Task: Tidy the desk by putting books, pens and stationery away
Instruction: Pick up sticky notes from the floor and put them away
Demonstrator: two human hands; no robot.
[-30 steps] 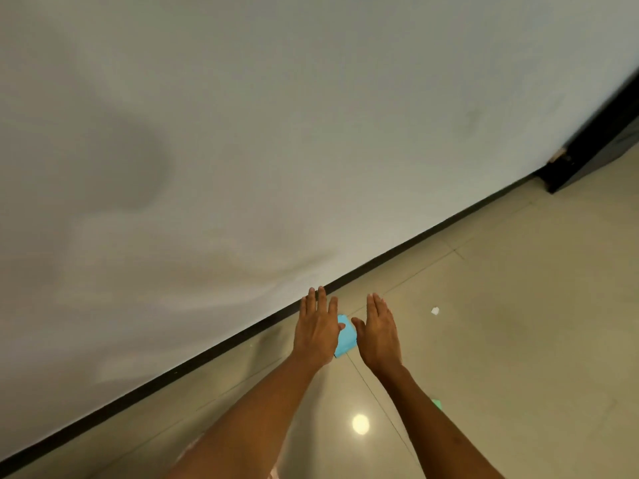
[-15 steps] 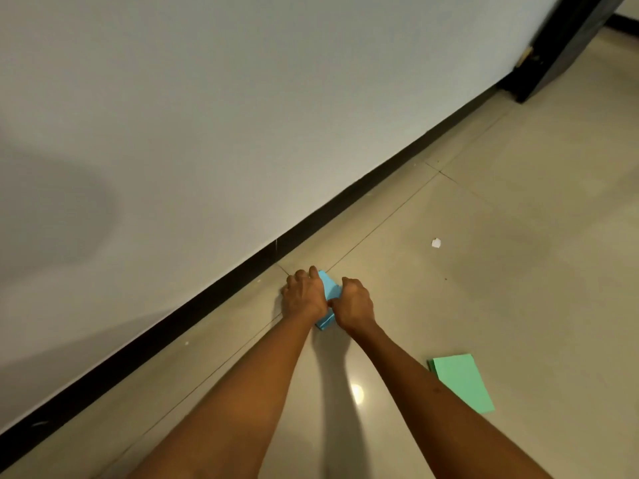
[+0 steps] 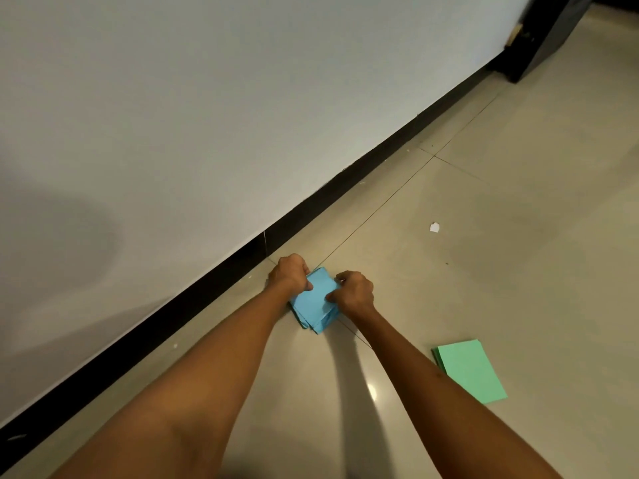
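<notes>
Both hands grip the blue paper stack on the floor: left hand and right hand hide its side edges, fingertips tucked underneath.

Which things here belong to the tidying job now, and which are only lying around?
Part of the job:
- blue paper stack, gripped on the floor by the left hand and right hand
- green paper stack, lying apart on the floor

Only lying around:
- small white scrap
- black skirting
</notes>
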